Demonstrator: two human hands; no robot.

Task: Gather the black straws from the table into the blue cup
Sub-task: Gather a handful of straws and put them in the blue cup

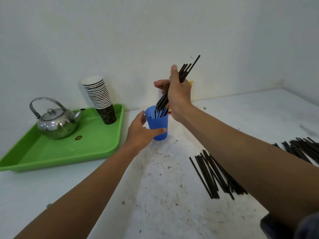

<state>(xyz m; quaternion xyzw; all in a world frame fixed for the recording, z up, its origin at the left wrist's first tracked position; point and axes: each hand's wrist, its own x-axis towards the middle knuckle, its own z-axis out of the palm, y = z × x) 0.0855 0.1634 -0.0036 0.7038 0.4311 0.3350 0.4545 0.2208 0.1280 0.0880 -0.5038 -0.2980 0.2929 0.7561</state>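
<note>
- Two bare arms of yours reach across the stained white table [164,178], far from you.
- A green tray [51,152] at left carries a steel kettle [57,121] and stacked paper cups [100,99].
- Loose black straws [212,175] lie scattered at right, near you.
- Your right hand [179,94] is closed round a bundle of straws [187,69], their lower ends inside the blue cup [158,125].
- Your left hand [141,133] wraps half-open around that upright cup, thumb across its front.
</note>
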